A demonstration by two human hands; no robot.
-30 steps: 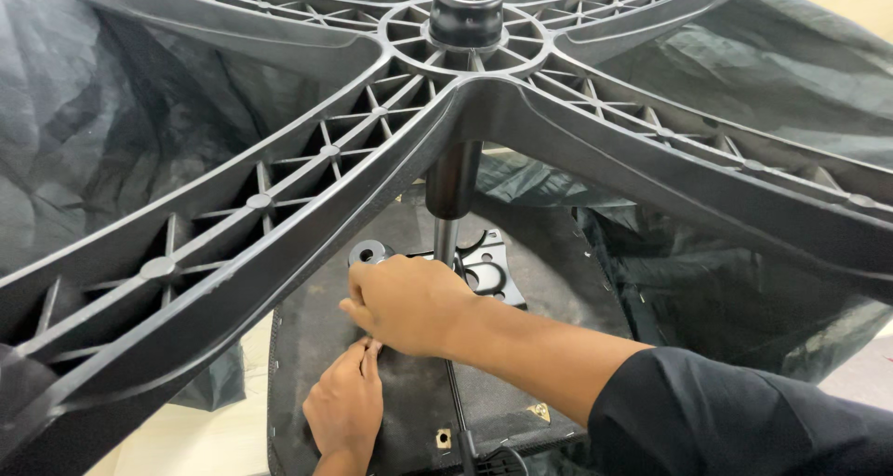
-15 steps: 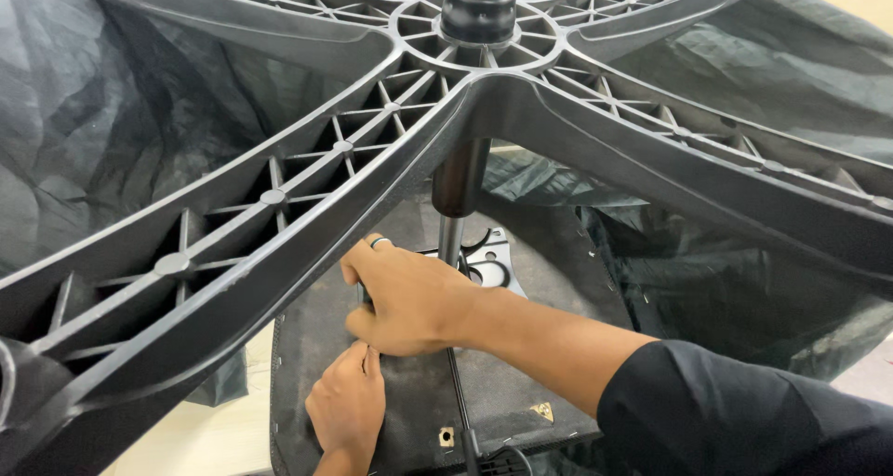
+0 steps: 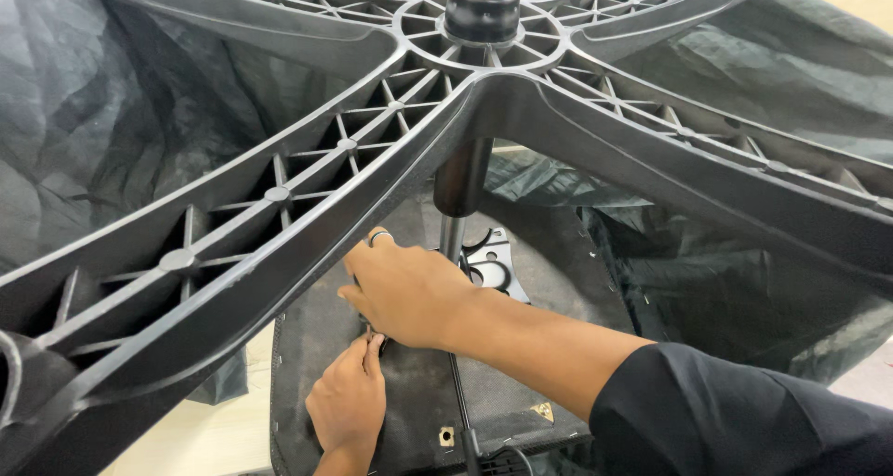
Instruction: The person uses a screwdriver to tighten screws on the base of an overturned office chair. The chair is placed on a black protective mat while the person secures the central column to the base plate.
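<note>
An upturned office chair fills the view. Its black star-shaped base (image 3: 307,206) with ribbed arms spreads over me, and the gas cylinder (image 3: 460,183) drops from the hub to a black metal mechanism plate (image 3: 493,267) on the underside of the seat (image 3: 558,299). My right hand (image 3: 409,294), a ring on one finger, lies palm down on the plate beside the cylinder. My left hand (image 3: 349,402) reaches up from below, its fingertips pressed at the seat just under the right hand. What the fingers grip is hidden.
Dark plastic wrapping (image 3: 102,132) lies crumpled around the chair on the left and on the right (image 3: 772,281). A thin black lever rod (image 3: 460,411) runs down the seat bottom. Pale floor (image 3: 205,429) shows at the lower left.
The view has shifted, so the base hub sits further right and higher. My right hand has slid slightly right along the plate. My left hand stays under it.
</note>
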